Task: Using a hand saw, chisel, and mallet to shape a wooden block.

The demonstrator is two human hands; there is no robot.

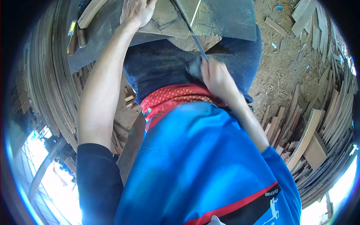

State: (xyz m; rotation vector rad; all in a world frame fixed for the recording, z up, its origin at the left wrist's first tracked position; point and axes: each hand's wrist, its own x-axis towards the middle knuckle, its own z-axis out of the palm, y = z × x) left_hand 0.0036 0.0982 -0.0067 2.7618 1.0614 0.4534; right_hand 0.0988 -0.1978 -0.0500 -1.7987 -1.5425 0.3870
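My left hand (135, 13) lies on a flat brown wooden board (170, 28) at the top of the view. Its thumb stands apart, while some of the fingertips run out of the picture. In front of my lap, my right hand (217, 77) is closed around the near end of a long, thin dark blade (192, 32), which looks like a handsaw seen edge-on. From that grip the blade slants up and leftward across the board. Motion smears the right hand and the grey handle part beside it. The blade's far end lies outside the picture.
The dark worktop (228, 18) carries a curved wood piece (90, 14) and a yellow-and-red-handled tool (71, 35) at left. Long timber strips (56, 75) are stacked on the left. More offcuts (305, 138) lie at right, beside a sawdust-covered floor (275, 62).
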